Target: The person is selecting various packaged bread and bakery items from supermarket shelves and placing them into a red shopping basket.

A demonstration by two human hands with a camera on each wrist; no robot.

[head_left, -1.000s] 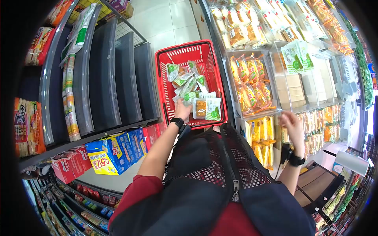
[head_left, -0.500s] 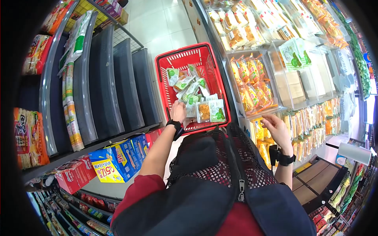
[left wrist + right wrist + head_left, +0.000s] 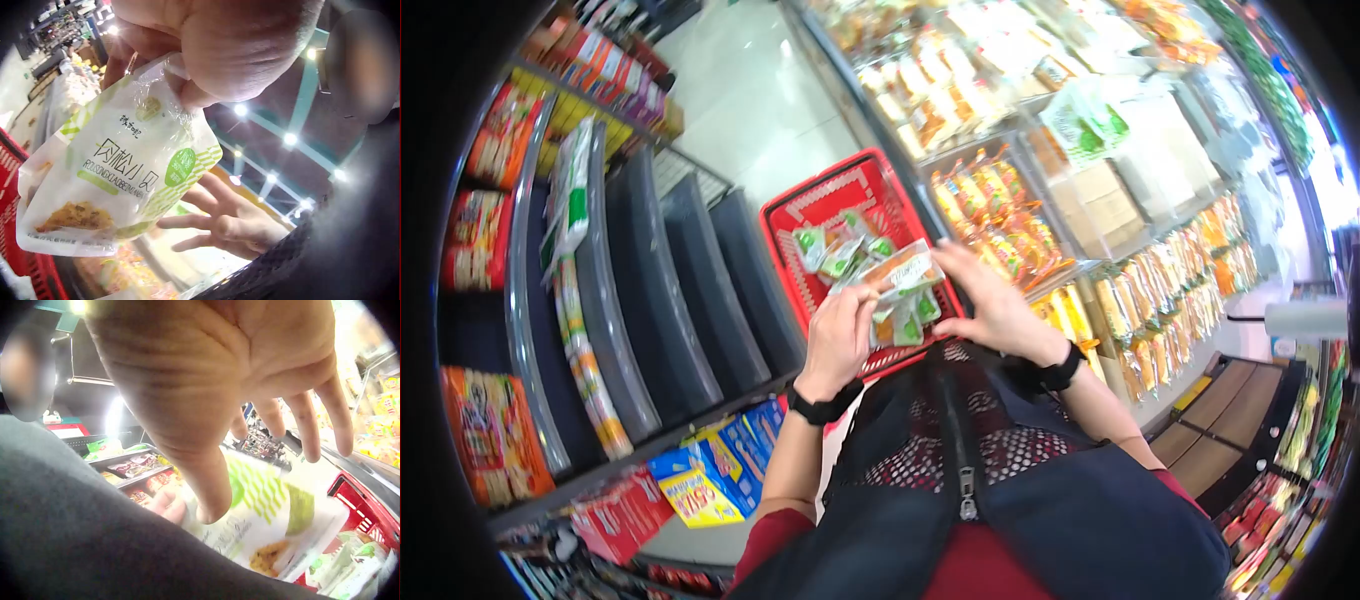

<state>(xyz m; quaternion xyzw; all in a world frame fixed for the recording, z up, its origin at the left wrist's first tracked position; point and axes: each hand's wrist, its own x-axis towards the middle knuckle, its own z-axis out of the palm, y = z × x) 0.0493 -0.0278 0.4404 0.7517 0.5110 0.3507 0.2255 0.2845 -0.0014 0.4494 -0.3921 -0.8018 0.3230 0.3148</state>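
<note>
Between the thumb and fingers of my left hand, a white-and-green snack packet is pinched by one end. The left wrist view shows the packet's printed front, with a picture of a golden bun near its bottom. My right hand is at the packet's other side, fingers spread and straight. In the right wrist view its thumb overlaps the packet. Below both hands, the red shopping basket contains several similar packets.
Dark tiered shelves stand at the left, with bagged noodles at their outer end. Blue and yellow boxes sit beneath. At the right, clear bins hold packaged breads. Tiled floor stretches beyond the basket.
My left hand has risen from inside the basket with a packet. The right hand has come in from beside the bread bins to the packet. The view has turned and shifted.
</note>
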